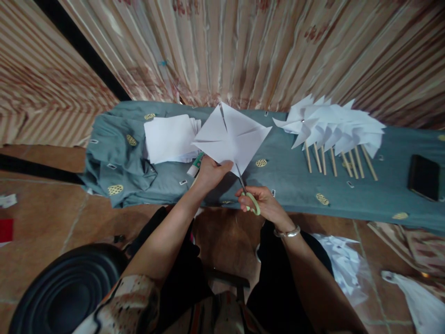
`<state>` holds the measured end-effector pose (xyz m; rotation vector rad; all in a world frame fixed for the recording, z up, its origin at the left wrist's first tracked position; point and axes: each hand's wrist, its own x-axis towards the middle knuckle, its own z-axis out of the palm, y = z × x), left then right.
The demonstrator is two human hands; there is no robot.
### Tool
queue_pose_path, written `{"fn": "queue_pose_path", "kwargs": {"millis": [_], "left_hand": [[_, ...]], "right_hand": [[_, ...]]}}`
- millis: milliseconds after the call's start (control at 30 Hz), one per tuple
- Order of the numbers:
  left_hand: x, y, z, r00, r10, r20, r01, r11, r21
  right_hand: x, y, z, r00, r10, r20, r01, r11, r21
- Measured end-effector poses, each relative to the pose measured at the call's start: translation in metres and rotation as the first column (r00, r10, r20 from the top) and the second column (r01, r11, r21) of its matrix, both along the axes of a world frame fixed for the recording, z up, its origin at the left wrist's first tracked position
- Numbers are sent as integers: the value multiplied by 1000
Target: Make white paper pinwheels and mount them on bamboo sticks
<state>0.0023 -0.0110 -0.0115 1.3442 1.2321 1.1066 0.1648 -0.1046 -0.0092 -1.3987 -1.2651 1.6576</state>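
Note:
A square sheet of white paper [239, 139] is held up over the cloth-covered bench, turned with a corner toward me. Slits run inward from its far and left corners. My left hand [212, 174] is closed on its near left edge, thumb on top. In my right hand [262, 202] is a pair of scissors [253, 203] with light green handles, fingers through the loops. Their blades meet the paper at its near corner. Beneath the left side of the sheet lies a stack of white paper [170, 139], and a green and white tube [195, 165] shows beside my left hand.
White paper pinwheels on wooden sticks [330, 130] lie in an overlapping row on the right. A black phone or wallet [424, 177] rests at the bench's right end. On the floor are a black round stool [69, 292] and a plastic bag with white pieces [342, 264]. A curtain [222, 51] hangs behind.

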Motion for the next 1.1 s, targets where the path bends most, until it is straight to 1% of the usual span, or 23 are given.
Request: {"fn": "queue_pose_path", "kwargs": {"millis": [133,233,433,800,1100], "left_hand": [[-2,0,1,1000,-16,26,16,1000,7],[-2,0,1,1000,-16,14,16,1000,4],[-3,1,-1,1000,-16,14,15,1000,12],[-6,1,-2,1000,-16,11,17,1000,-6],[-7,1,-4,1000,9,26,-9,1000,-8]], "right_hand": [[-2,1,2,1000,-5,-15,5,999,-33],[-3,2,3,1000,-12,-21,11,999,-48],[-3,1,1,1000,-16,-6,16,999,-38],[-2,1,-5,999,-25,-36,24,999,-31],[-5,2,-4,997,-51,-51,49,998,-45]]}}
